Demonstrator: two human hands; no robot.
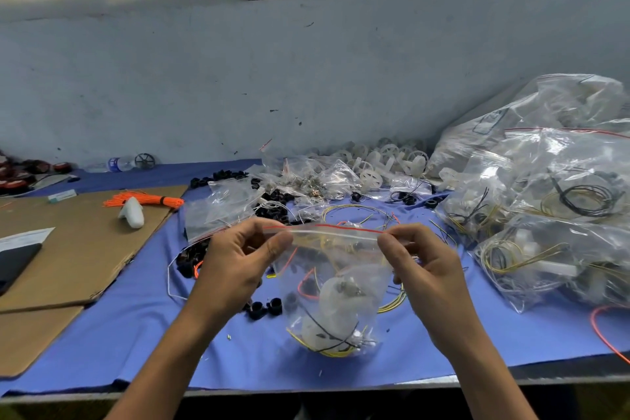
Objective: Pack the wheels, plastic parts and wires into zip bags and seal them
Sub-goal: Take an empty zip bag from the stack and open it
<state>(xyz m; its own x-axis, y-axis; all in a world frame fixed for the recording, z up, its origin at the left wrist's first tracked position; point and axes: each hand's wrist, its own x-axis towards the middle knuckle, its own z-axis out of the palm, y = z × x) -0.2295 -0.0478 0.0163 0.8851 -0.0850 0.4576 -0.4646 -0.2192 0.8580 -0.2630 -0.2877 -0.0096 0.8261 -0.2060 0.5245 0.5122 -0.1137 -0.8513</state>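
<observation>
A clear zip bag (341,290) with a red stripe along its top hangs above the blue cloth (136,317). Inside it lie white plastic wheels, small black parts and yellow, black and orange wires. My left hand (238,259) pinches the bag's top left corner between thumb and fingers. My right hand (422,266) pinches the top right end of the zip strip. The strip is stretched taut between both hands. Loose black wheels (266,309) lie on the cloth under the bag.
Filled zip bags (545,208) pile up at the right. Empty bags (221,204), white wheels (385,160), black parts and loose yellow wires lie behind my hands. Cardboard (68,249) with an orange wire bundle (143,201) covers the left. The table edge runs close in front.
</observation>
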